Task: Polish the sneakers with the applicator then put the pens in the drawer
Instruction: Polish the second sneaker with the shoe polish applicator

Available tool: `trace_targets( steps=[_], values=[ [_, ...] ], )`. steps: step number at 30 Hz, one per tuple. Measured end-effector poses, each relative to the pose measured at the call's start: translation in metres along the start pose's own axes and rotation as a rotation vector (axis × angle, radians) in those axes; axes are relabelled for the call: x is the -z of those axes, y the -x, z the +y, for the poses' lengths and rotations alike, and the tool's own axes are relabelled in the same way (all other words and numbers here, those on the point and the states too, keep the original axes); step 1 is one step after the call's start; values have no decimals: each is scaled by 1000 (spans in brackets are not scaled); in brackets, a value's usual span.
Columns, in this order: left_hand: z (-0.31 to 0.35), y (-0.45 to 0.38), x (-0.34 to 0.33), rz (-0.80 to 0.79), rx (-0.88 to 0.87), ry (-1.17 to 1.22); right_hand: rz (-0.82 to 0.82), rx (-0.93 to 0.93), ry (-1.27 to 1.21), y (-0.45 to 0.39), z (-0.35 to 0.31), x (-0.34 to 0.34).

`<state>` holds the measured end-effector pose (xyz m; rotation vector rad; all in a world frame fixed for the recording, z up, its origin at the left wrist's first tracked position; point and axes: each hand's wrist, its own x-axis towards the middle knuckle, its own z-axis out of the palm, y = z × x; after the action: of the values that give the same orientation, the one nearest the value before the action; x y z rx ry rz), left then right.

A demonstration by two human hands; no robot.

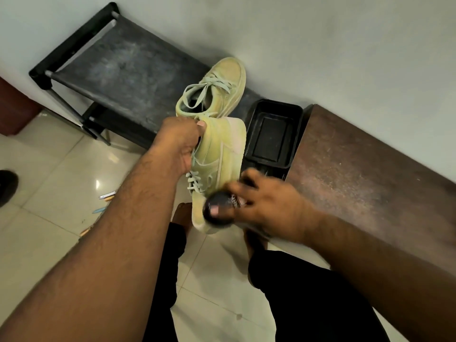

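Note:
My left hand (179, 141) grips a pale yellow-green sneaker (218, 156) by its collar and holds it in the air, sole side to the right. My right hand (264, 203), blurred, is closed around a dark round applicator (218, 209) pressed against the toe end of that sneaker. The second sneaker (217, 87) stands upright on the black shoe rack (118, 67) just behind. Several pens (106, 196) lie on the tiled floor to the left, partly hidden by my left forearm.
A black plastic tray (272, 134) sits between the rack and a brown wooden cabinet (357, 174) along the wall. My legs in black trousers and bare feet are below. A dark shoe (7, 183) is at the left edge.

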<state>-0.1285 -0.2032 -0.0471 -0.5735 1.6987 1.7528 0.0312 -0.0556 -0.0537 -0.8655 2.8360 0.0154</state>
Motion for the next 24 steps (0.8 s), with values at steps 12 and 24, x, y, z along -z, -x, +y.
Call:
trace_targets(
  steps=[12, 24],
  values=[
    [8, 19, 8, -216, 11, -172, 695, -1091, -834, -17, -12, 42],
    [5, 22, 1, -103, 50, 99, 427, -1093, -559, -28, -38, 20]
  ],
)
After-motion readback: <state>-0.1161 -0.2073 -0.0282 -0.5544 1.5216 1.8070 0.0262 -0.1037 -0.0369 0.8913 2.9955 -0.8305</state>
